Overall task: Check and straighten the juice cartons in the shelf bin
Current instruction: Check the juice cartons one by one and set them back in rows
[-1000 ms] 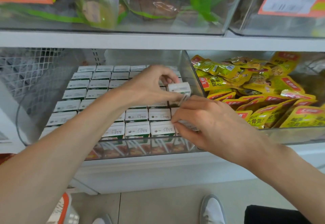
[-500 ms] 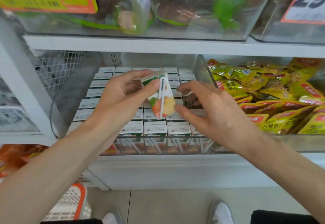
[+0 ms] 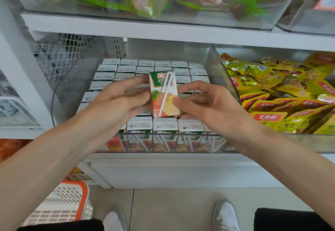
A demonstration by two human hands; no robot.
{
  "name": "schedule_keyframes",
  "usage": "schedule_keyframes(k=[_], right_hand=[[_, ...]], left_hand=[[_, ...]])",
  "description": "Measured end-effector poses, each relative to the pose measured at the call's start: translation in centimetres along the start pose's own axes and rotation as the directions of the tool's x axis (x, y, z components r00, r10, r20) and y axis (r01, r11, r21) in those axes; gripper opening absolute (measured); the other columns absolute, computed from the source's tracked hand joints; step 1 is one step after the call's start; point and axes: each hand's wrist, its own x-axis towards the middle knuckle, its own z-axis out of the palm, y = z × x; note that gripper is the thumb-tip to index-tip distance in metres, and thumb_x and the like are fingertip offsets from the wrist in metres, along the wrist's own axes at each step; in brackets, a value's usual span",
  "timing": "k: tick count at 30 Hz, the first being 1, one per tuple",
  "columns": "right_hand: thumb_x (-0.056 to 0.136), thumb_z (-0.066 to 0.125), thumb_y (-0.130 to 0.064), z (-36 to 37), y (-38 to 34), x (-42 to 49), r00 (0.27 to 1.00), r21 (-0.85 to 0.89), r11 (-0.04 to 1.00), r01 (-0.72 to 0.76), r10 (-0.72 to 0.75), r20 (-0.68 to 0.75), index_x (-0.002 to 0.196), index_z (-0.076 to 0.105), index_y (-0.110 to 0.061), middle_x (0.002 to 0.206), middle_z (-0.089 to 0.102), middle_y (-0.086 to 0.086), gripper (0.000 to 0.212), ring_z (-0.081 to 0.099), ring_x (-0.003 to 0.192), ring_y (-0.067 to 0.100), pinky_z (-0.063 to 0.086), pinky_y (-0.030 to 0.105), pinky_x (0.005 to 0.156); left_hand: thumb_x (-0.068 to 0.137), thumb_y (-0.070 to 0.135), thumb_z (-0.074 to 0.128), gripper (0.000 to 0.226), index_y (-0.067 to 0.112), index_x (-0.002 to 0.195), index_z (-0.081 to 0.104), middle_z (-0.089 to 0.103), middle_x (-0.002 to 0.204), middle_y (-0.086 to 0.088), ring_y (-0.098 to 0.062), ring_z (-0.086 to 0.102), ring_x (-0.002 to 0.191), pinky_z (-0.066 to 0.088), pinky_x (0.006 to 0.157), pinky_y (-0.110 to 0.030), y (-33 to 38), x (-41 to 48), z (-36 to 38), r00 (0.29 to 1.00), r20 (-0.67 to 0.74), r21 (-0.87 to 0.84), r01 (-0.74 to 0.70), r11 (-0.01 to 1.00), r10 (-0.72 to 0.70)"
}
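Over bin [image 3: 216,71] — carton [image 3: 164,93] in both hands [image 3: 116,102] [image 3: 210,109].

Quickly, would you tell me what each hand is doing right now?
Left hand: holding the juice carton.
Right hand: pinching the same carton.

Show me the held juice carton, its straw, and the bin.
juice carton [image 3: 157,83], head view, green upper front face.
straw [image 3: 165,94], head view, middle of its length.
shelf bin [image 3: 172,143], head view, clear front wall.

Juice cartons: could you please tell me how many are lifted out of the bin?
1: juice carton pinched between left hand and right hand above the bin; others stand packed, some hidden.
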Motion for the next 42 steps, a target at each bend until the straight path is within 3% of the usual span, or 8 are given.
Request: schedule_keyframes(k=[10,15,19,23,29,34,37,42], right_hand=[[0.094,0.078,-0.015,-0.4,0.6,-0.5,0.999,0.024,0.999,0.046,-0.046,-0.013,0.108,0.074,-0.013,0.1,0.083,0.003,0.015,0.08,0.097,0.019,0.063,0.03,0.092],[0.09,0.083,-0.029,-0.5,0.2,-0.7,0.999,-0.114,0.993,0.017,-0.011,0.053,0.102,0.082,-0.022,0.101,0.082,-0.005,0.014,0.076,0.099,0.008,0.053,0.029,0.096],[0.078,0.088,-0.047,-0.2,0.2,-1.0,0.995,-0.129,0.991,0.033,-0.021,0.097,0.107,0.081,-0.028,0.106,0.081,-0.006,0.035,0.076,0.106,0.013,0.056,0.031,0.099],[0.076,0.09,-0.037,-0.3,0.4,-1.1,0.999,-0.067,0.997,0.035,-0.032,0.044,0.099,0.082,-0.024,0.099,0.082,-0.004,0.028,0.079,0.094,0.01,0.057,0.015,0.079],[0.08,0.091,-0.024,-0.6,0.1,-1.0,0.999,-0.057,0.998,-0.027,0.026,-0.021,0.122,0.068,-0.024,0.103,0.082,-0.003,0.047,0.079,0.095,0.009,0.062,0.022,0.085],[0.085,0.086,-0.012,-0.6,0.4,-1.1,0.999,-0.042,0.999,0.033,-0.034,-0.016,0.11,0.072,-0.017,0.103,0.082,-0.001,0.029,0.079,0.093,0.01,0.061,0.019,0.083],[0.086,0.086,-0.019,-0.6,0.7,-1.3,0.998,-0.044,0.997,0.061,-0.06,0.019,0.113,0.072,-0.017,0.109,0.081,-0.003,0.03,0.079,0.098,0.01,0.058,0.016,0.08],[0.092,0.079,-0.025,-0.9,0.8,-1.4,0.991,-0.022,0.991,0.13,-0.129,0.044,0.121,0.076,-0.016,0.117,0.08,-0.005,0.031,0.078,0.106,0.012,0.06,0.026,0.096]], left_hand=[[0.094,0.019,0.065,0.054,0.044,0.141,0.056,0.078,0.122,-0.008,-0.023,0.075,0.115,0.059,0.093,-0.028,-0.6,0.0,0.3,0.996,0.082,-0.039,-0.042,0.998,0.045],[0.095,0.031,0.062,0.05,0.022,0.145,0.058,0.076,0.127,-0.002,-0.018,0.072,0.12,0.051,0.112,-0.038,-0.3,-0.1,0.9,0.994,0.102,-0.001,0.025,1.0,-0.025],[0.091,0.032,0.064,0.044,0.018,0.133,0.068,0.077,0.124,-0.001,-0.018,0.073,0.117,0.056,0.105,-0.033,-0.2,-0.2,1.2,0.993,0.115,0.031,0.033,0.999,-0.036],[0.09,0.035,0.069,0.047,0.025,0.136,0.066,0.077,0.126,0.004,-0.015,0.073,0.118,0.055,0.106,-0.037,-0.2,-0.3,1.3,0.99,0.138,0.105,0.007,0.994,-0.022],[0.1,0.035,0.058,0.037,0.022,0.134,0.068,0.078,0.122,0.0,-0.019,0.075,0.113,0.06,0.091,-0.027,-0.2,0.0,1.2,0.992,0.126,0.037,0.018,0.999,-0.022],[0.095,0.016,0.065,0.034,0.02,0.129,0.068,0.081,0.113,-0.005,-0.021,0.078,0.105,0.062,0.082,-0.023,-0.4,0.1,1.1,0.998,0.057,0.03,-0.026,0.999,0.025],[0.087,0.019,0.072,0.041,0.015,0.128,0.07,0.08,0.114,-0.007,-0.024,0.078,0.105,0.063,0.085,-0.028,-0.5,0.2,1.2,0.999,0.027,0.023,-0.033,0.999,0.032],[0.086,0.029,0.072,0.041,0.013,0.124,0.075,0.08,0.116,-0.003,-0.02,0.077,0.108,0.063,0.087,-0.028,-0.6,0.2,1.5,0.998,0.039,0.093,-0.056,0.994,0.053]])
